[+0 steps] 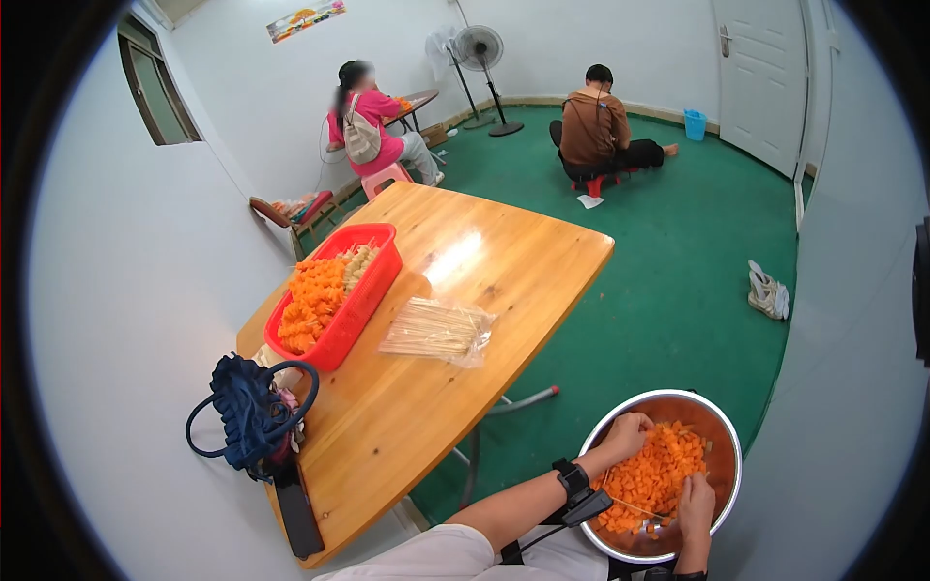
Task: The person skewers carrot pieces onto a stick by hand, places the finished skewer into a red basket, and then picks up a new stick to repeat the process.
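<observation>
A large metal bowl [734, 455] at the lower right holds a heap of small orange pieces [654, 474] that look like diced carrot. At the bowl's upper left, my left hand [628, 436] is over the pieces with its fingers bent together; what they pinch is too small to make out. My right hand [695, 504] is closed at the bowl's right side. From its fingers a thin wooden skewer [635, 506] seems to run leftward over the pieces.
On the wooden table [504, 242] lie a red basket [363, 310] of orange and pale skewered pieces, a bag of skewers [441, 329], a blue handbag [247, 412] and a phone [297, 508]. Two people sit farther back, near a fan [480, 48].
</observation>
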Demonstrator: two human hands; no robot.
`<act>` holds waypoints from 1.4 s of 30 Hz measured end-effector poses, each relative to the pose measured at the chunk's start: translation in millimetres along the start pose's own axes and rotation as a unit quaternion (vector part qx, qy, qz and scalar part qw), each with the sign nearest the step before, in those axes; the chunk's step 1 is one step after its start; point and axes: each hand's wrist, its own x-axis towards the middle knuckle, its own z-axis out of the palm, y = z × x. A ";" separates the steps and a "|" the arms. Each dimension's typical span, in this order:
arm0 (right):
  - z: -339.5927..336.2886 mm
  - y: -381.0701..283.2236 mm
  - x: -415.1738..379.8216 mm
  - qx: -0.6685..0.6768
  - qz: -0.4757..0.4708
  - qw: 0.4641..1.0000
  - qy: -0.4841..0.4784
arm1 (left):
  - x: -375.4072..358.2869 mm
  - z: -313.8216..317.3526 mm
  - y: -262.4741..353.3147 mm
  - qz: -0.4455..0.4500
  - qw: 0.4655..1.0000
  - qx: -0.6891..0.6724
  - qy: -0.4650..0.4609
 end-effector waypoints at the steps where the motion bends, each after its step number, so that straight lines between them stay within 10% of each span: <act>1: -0.8 -1.0 -0.6 0.003 -0.003 1.000 -0.002 | -0.1 0.8 -0.2 0.001 1.000 -0.019 0.006; 42: 0.6 0.3 1.1 0.010 0.007 1.000 0.013 | 12.6 6.0 -13.9 0.047 0.998 0.033 0.040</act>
